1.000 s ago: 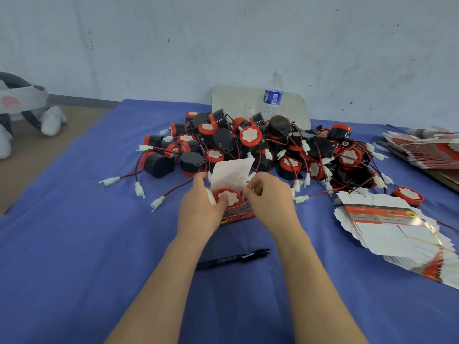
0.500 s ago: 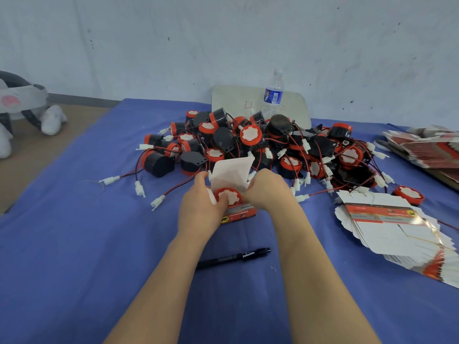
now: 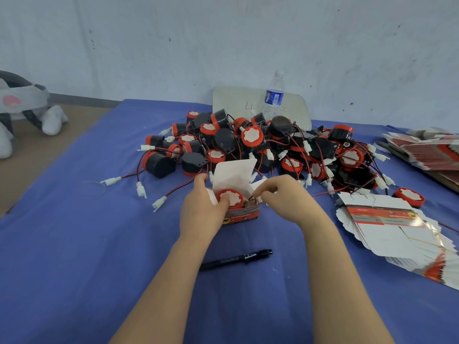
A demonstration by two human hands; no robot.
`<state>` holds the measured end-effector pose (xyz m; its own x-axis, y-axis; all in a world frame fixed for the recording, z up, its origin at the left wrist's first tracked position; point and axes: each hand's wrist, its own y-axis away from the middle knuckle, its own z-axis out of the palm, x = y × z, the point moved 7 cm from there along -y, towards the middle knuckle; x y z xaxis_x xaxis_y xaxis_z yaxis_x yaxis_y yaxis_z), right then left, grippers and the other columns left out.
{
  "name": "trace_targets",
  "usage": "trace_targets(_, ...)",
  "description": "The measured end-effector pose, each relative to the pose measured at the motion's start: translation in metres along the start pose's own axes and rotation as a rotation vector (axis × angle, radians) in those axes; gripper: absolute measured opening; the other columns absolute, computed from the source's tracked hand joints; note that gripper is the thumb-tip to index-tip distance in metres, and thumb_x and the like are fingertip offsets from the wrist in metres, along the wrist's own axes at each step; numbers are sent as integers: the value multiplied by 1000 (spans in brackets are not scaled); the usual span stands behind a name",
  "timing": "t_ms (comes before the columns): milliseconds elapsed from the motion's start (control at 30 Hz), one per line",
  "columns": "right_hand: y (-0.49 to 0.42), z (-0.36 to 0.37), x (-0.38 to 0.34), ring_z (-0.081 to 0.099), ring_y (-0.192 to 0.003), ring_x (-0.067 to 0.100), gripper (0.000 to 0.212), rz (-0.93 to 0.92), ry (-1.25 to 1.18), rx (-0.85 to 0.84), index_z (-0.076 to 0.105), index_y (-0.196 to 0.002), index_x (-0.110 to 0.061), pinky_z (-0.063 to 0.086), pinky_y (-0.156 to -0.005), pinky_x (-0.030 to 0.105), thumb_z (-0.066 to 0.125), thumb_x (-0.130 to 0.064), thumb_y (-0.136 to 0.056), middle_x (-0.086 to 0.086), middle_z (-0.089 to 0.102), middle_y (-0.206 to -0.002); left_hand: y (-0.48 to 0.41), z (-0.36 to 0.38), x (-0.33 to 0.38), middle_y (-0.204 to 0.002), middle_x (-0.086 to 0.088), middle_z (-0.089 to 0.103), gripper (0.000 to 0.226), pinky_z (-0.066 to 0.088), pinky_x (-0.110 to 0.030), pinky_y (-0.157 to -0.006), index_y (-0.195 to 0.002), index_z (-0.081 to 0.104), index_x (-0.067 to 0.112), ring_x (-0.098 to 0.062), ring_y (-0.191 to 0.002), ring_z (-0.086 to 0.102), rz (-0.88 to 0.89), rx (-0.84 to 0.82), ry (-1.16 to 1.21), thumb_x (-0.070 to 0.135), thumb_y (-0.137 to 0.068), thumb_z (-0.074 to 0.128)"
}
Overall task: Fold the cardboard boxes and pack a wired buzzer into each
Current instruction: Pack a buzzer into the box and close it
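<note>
a black pen lies nearest me on the blue-covered desk, between my two forearms. just past it my left hand grips the left side of a small red and white box, fingers wrapped around it and the thumb pressing on the red-rimmed face of the buzzer that sits inside. the box stands on the desk with its top open and its white lid flap upright behind the buzzer. my right hand is at the right side of the opening with its fingers curled down over the coiled wire (i cannot tell whether they pinch the wire, a side flap, or nothing at all).

to the right, near my right forearm, a fanned stack of flat boxes lies on the desk, and a lone buzzer sits just beyond it. behind the box spreads the pile of buzzers, black bodies with red rims, red and black wires and white plugs trailing out toward the left. a second stack of flat cartons rests at the far right edge. at the back a water bottle stands upright in front of a pale board leaning on the wall. far left, off the desk, a grey and white plush toy sits on the floor.
</note>
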<state>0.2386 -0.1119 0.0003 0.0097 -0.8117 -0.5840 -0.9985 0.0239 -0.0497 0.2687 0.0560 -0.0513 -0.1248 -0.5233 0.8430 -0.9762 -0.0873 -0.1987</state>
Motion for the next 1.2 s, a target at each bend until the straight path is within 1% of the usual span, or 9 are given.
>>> trace_targets(167, 7, 12, 12, 40, -44, 3, 15, -34, 15, -52, 67, -88, -27, 29, -38, 10, 59, -15, -89, -9, 47, -59, 0, 0, 0, -113, -4, 61, 66, 40, -29, -70, -140, 32, 20, -25, -104, 56, 2, 14, -6, 34, -86, 66)
trace_targets(300, 6, 23, 13, 54, -59, 4, 13, -37, 84, -61, 71, -98, -23, 36, -44, 9, 62, -19, -89, -11, 57, -62, 0, 0, 2, -113, -2, 60, 67, 40, -28, -71, -140, 33, 19, -23, -105, 55, 18, 27, 10, 31, -84, 68)
trace_targets(367, 4, 24, 13, 59, -62, 12, 14, -17, 108, -77, 72, -98, -23, 43, -50, 19, 61, -21, -90, -9, 60, -57, 1, -1, 2, -113, 0, 58, 67, 39, -28, -72, -139, 33, 19, -22, -106, 54, 23, 33, 23, 31, -84, 69)
trace_targets(500, 3, 25, 10, 51, -54, 5, 15, -6, 116, -123, 73, -99, -20, 35, -44, 13, 60, -23, -92, -9, 57, -51, 3, -4, 1, -121, -2, 53, 65, 36, -27, -73, -133, 36, 16, -20, -107, 50, 17, 78, 39, 32, -81, 72)
trace_targets(667, -1, 27, 3, 48, -57, 12, 20, 17, 193, -192, 72, -91, -14, 36, -50, 21, 54, -22, -95, -4, 54, -54, 9, -2, 7, -93, 2, 54, 55, 35, -19, -50, -119, 31, 22, -15, -77, 55, 61, 70, 73, 28, -82, 71)
trace_targets(767, 1, 34, -2, 45, -52, 11, 28, -21, 176, -224, 58, -70, -22, 36, -47, 19, 50, -20, -96, -3, 50, -56, 13, -2, 11, -85, 2, 56, 52, 41, -23, -51, -116, 27, 25, -9, -69, 55, 78, 86, 100, 21, -84, 68)
trace_targets(933, 7, 17, 19, 46, -45, 1, 4, 24, -296, 98, 63, -93, -27, 33, -42, 11, 61, -30, -91, -8, 55, -56, 16, -6, 13, -114, 2, 54, 51, 46, -28, -65, -125, 32, 17, -16, -87, 59, 112, 141, 154, 11, -86, 65)
trace_targets(1033, 7, 2, 40, 52, -59, 10, 20, 129, -395, 368, 49, -109, -18, 36, -46, 17, 60, -21, -92, -3, 60, -70, 17, -4, 16, -119, 0, 53, 45, 52, -35, -71, -123, 36, 19, -20, -95, 59, 147, 149, 137, 10, -87, 62)
trace_targets(1200, 8, 6, 27, 58, -71, 6, 20, 48, -478, 498, 47, -106, -22, 38, -53, 12, 61, -18, -92, -7, 61, -73, 18, -5, 23, -119, 2, 51, 39, 51, -38, -80, -121, 46, 16, -21, -102, 54, 232, 164, 33, 5, -87, 59)
